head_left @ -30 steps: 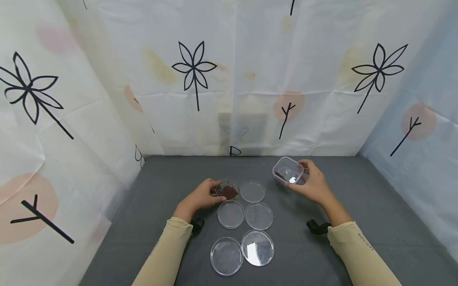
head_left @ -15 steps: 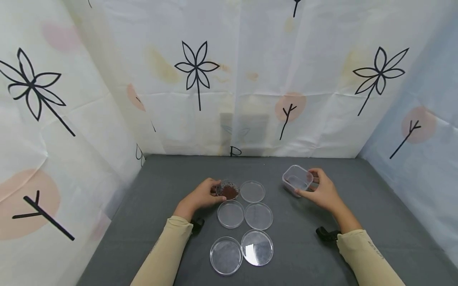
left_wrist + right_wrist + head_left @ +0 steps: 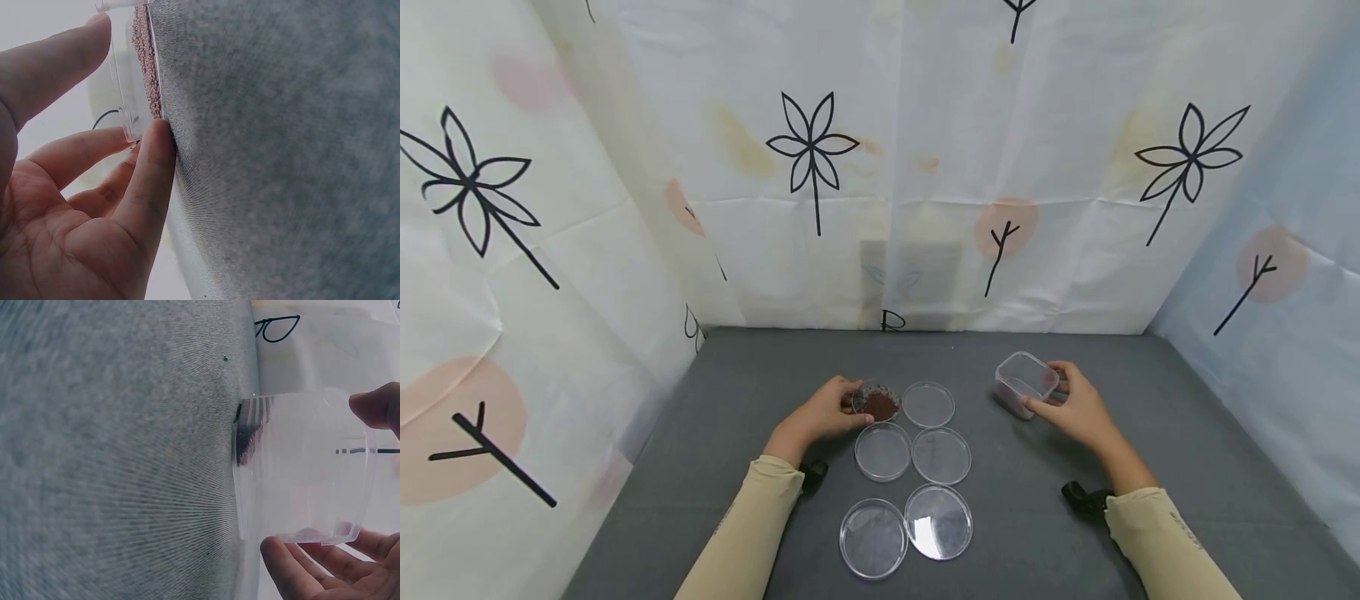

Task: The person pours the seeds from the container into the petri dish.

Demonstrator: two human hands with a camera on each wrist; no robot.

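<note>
My left hand [image 3: 822, 414] holds a clear petri dish [image 3: 867, 390] by its left side, thumb and fingers at the rim. Reddish-brown granules [image 3: 882, 406] cover part of the dish; the left wrist view has them as a band [image 3: 148, 69] against its base. On the right, my right hand [image 3: 1078, 410] grips a clear rectangular plastic container [image 3: 1024, 377], with the thumb on one side and fingers on the other. In the right wrist view a dark reddish patch of granules [image 3: 249, 440] lies in one bottom corner of the container [image 3: 306, 469], which stands at the grey surface.
Beside the filled dish is another clear dish [image 3: 928, 405]. Two more dishes [image 3: 883, 452] [image 3: 942, 456] sit in front, and nearer still are two clear round pieces [image 3: 873, 539] [image 3: 938, 522]. White patterned cloth [image 3: 925, 167] encloses the grey table [image 3: 760, 358] at back and sides.
My right hand has moved the container right and nearer, away from the dishes, and lowered it to a more upright position. The left hand and its dish stay put.
</note>
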